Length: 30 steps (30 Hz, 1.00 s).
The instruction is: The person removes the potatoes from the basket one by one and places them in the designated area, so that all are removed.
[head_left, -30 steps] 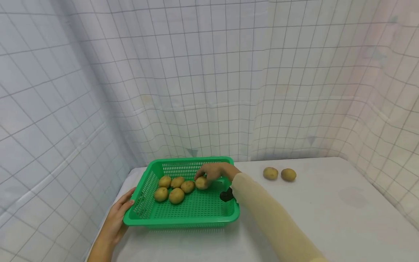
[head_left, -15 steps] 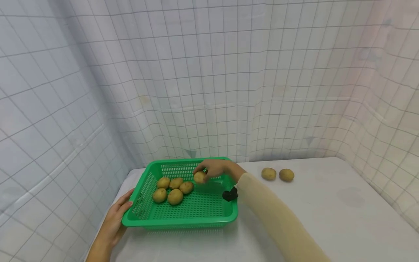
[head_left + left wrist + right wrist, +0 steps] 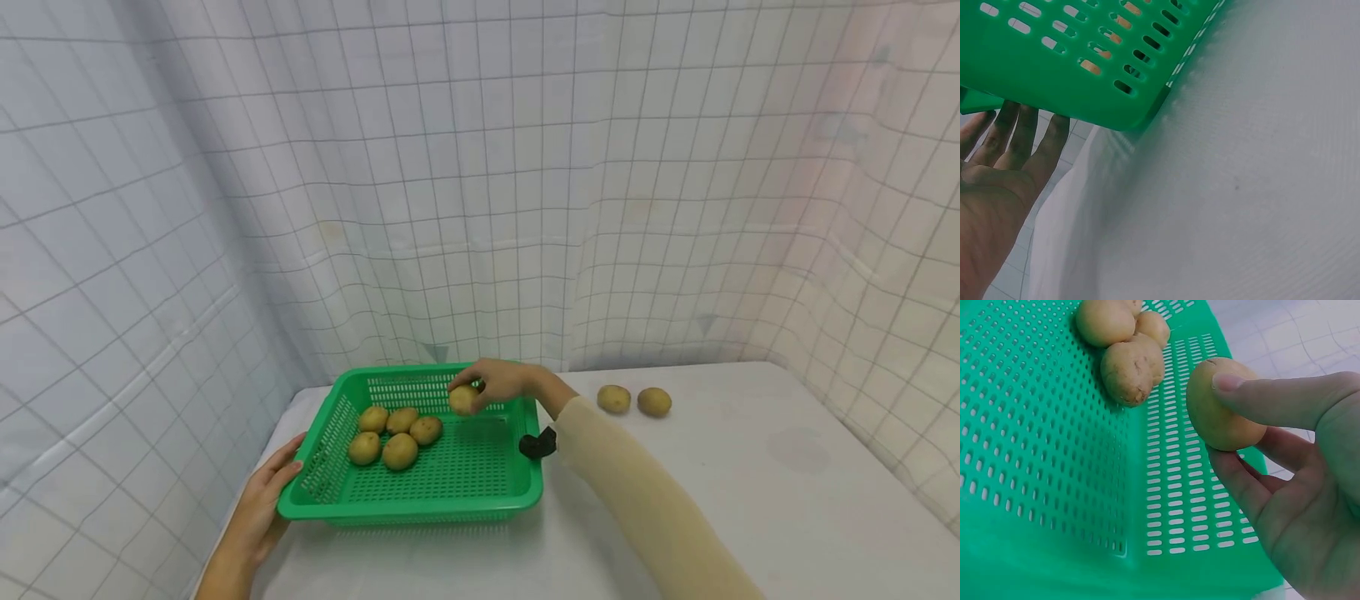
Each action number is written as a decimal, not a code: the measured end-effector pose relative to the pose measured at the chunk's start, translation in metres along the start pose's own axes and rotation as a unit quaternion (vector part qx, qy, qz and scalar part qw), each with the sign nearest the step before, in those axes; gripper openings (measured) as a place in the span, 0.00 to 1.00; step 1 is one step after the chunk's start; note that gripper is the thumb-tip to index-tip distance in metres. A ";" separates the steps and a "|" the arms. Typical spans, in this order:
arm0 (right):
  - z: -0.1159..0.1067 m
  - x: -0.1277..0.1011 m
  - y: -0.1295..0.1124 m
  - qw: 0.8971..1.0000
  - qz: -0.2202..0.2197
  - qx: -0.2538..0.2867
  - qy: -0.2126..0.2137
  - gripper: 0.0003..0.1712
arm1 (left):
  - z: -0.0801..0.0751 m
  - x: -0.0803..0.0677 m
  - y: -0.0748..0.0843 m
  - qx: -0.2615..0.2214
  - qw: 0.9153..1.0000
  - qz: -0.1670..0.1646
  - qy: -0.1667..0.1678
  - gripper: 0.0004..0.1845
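Note:
A green perforated plastic basket (image 3: 405, 504) stands on the white-covered table, with several potatoes (image 3: 400, 452) grouped in its left half. My right hand (image 3: 501, 382) holds a potato (image 3: 1219, 403) above the basket's back right part. In the right wrist view the thumb lies on one side of that potato and fingers bear on it from below. At the left, my left hand (image 3: 258, 508) holds the basket's rim by its front left part. The left wrist view has its fingers (image 3: 1022, 134) reaching under the rim; the thumb is hidden there.
Two potatoes, one (image 3: 613, 399) beside another (image 3: 655, 402), lie on the table (image 3: 720, 500) right of the basket. White cloth with a grid pattern (image 3: 480, 208) hangs behind and at both sides. A black wrist device (image 3: 537, 443) is near the basket's right rim.
My right hand has lifted a potato up from the basket floor, away from the others, and drifted slightly right. The left hand keeps its place on the rim.

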State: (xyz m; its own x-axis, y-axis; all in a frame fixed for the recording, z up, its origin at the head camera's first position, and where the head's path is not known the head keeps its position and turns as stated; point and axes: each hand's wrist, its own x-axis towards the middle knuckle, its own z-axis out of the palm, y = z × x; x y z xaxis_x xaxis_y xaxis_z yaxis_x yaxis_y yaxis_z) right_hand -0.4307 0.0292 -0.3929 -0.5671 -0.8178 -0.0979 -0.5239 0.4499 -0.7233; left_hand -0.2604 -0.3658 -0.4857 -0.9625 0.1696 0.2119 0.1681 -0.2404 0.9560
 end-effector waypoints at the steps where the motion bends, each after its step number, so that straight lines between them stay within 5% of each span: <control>1: -0.001 0.000 -0.001 1.000 -0.003 -0.004 0.000 0.32 | 0.000 0.000 0.000 0.001 1.000 0.000 0.000 0.29; 30: -0.023 -0.034 0.002 1.000 0.008 0.012 0.025 0.31 | -0.001 0.000 -0.002 0.007 1.000 -0.002 -0.008 0.31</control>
State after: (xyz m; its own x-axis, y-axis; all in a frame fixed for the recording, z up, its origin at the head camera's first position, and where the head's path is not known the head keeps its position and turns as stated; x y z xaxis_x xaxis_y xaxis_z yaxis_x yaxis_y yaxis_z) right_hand -0.4271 0.0663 -0.3747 -0.6064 -0.7915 -0.0765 -0.4999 0.4542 -0.7374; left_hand -0.2614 -0.3666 -0.4881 -0.9593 0.1867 0.2117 0.1675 -0.2271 0.9594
